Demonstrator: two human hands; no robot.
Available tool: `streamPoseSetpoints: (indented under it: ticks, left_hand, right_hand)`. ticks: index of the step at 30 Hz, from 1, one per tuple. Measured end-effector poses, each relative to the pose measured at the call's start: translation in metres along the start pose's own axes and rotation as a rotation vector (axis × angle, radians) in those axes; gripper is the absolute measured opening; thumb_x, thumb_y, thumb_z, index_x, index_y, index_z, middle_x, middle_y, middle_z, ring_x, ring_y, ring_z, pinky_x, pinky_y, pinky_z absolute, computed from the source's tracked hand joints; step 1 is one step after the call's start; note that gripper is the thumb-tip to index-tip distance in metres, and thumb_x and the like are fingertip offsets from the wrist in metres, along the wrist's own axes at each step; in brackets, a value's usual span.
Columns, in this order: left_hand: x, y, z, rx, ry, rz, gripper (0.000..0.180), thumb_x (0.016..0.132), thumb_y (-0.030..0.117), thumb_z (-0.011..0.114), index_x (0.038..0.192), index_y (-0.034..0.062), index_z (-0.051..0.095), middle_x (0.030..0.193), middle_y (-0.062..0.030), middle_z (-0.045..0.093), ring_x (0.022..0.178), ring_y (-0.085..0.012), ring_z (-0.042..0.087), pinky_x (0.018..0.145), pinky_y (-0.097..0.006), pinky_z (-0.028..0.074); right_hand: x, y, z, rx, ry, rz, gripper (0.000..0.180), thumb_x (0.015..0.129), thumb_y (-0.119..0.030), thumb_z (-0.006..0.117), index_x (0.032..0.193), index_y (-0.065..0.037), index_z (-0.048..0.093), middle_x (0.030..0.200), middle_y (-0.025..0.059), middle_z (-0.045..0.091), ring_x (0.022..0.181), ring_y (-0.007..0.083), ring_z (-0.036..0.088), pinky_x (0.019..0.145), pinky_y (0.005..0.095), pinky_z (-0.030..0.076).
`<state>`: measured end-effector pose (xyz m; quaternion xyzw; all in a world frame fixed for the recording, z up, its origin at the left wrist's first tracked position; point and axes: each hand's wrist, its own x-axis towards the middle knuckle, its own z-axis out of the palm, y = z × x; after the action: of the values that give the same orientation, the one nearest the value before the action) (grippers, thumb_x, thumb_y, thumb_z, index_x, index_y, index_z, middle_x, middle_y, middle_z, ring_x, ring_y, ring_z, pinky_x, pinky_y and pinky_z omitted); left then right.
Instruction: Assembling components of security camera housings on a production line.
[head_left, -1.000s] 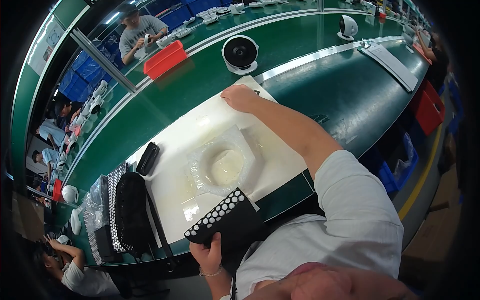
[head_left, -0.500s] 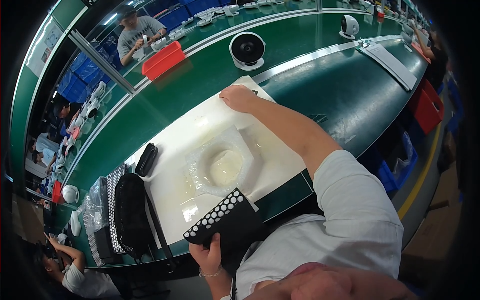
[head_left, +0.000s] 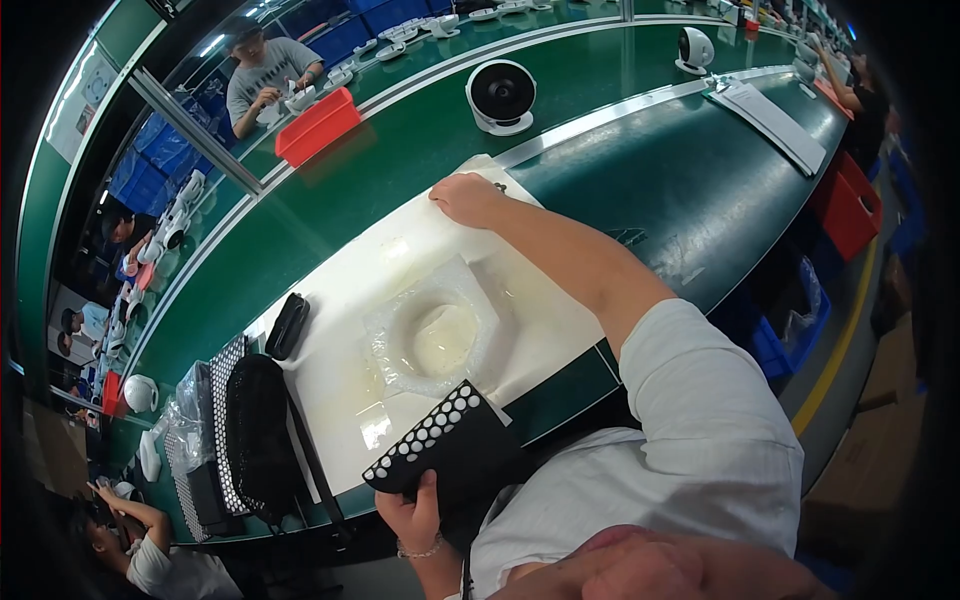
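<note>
The left hand [head_left: 412,512] is at the near edge of the green workbench [head_left: 640,190], fingers closed around the near end of a black perforated panel [head_left: 440,445] dotted with rows of white holes. The panel is tilted, its far end overlapping the near edge of a white mat [head_left: 360,290] that lies on the bench. The right hand [head_left: 466,198] is extended to the far right corner of that mat and rests on it, palm down; the fingers appear flat against the surface, but whether they pinch the mat's edge cannot be told. In the middle of the mat, between the two hands, sits a clear plastic bag [head_left: 432,335] holding a pale round part. A small clear piece [head_left: 376,425] lies on the mat just left of the panel. At the mat's left edge lies a black oblong item [head_left: 287,325], and nearer, on the left, a stack of black panels [head_left: 250,440] stands beside a crumpled clear bag [head_left: 188,415]. On the far side of the bench a white round fan [head_left: 501,97] faces the camera, with a second, smaller one [head_left: 695,49] farther right. A red bin [head_left: 318,126] sits at the far left, where another person [head_left: 262,75] in a grey shirt works. A white tray [head_left: 770,110] lies at the far right.
</note>
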<state>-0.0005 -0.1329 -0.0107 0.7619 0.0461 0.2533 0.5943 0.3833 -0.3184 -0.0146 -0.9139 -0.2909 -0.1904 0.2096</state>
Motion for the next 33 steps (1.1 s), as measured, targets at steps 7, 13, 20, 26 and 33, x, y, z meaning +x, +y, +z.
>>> streamPoseSetpoints:
  ticks: [7,13,20,26,33]
  left_hand:
    - [0.0,0.001,-0.001,0.016,-0.006,0.016,0.023,0.068,-0.004,0.061,0.091,-0.0035,0.059,0.088,-0.0094,0.061,0.079,-0.0158,0.056,0.073,-0.026,0.043]
    - [0.001,0.0,-0.001,0.027,-0.008,0.032,0.023,0.068,-0.005,0.06,0.091,-0.0037,0.058,0.088,-0.0097,0.061,0.079,-0.0162,0.057,0.073,-0.026,0.043]
    - [0.001,0.001,-0.001,0.022,-0.018,0.018,0.023,0.068,-0.005,0.06,0.091,-0.0038,0.059,0.088,-0.0096,0.061,0.079,-0.0159,0.057,0.073,-0.026,0.043]
    - [0.001,-0.004,-0.004,0.003,-0.035,0.005,0.023,0.069,-0.004,0.06,0.091,-0.0039,0.059,0.088,-0.0095,0.061,0.079,-0.0154,0.057,0.073,-0.025,0.043]
    - [0.001,-0.002,-0.004,0.0,-0.033,0.016,0.022,0.069,-0.004,0.06,0.091,-0.0037,0.059,0.087,-0.0089,0.061,0.079,-0.0147,0.057,0.073,-0.025,0.043]
  right_hand:
    - [0.0,-0.001,0.001,-0.007,-0.017,0.007,0.02,0.083,-0.017,0.047,0.093,-0.009,0.062,0.101,0.0065,0.06,0.095,0.0232,0.055,0.083,0.0351,0.043]
    - [0.001,0.0,0.0,-0.007,-0.027,0.017,0.02,0.083,-0.017,0.047,0.092,-0.009,0.062,0.1,0.0064,0.061,0.095,0.0232,0.055,0.083,0.0352,0.043]
    - [0.001,0.001,0.004,-0.007,0.0,0.0,0.02,0.083,-0.017,0.047,0.091,-0.008,0.062,0.099,0.0068,0.061,0.095,0.0235,0.056,0.082,0.0353,0.043]
    - [0.003,0.006,0.011,-0.024,0.019,-0.015,0.021,0.083,-0.019,0.044,0.093,-0.013,0.062,0.097,0.0041,0.06,0.093,0.0209,0.056,0.08,0.0364,0.042]
    - [0.002,0.002,0.008,-0.006,0.018,-0.005,0.021,0.083,-0.019,0.044,0.092,-0.013,0.062,0.096,0.0047,0.06,0.093,0.0218,0.056,0.08,0.037,0.042]
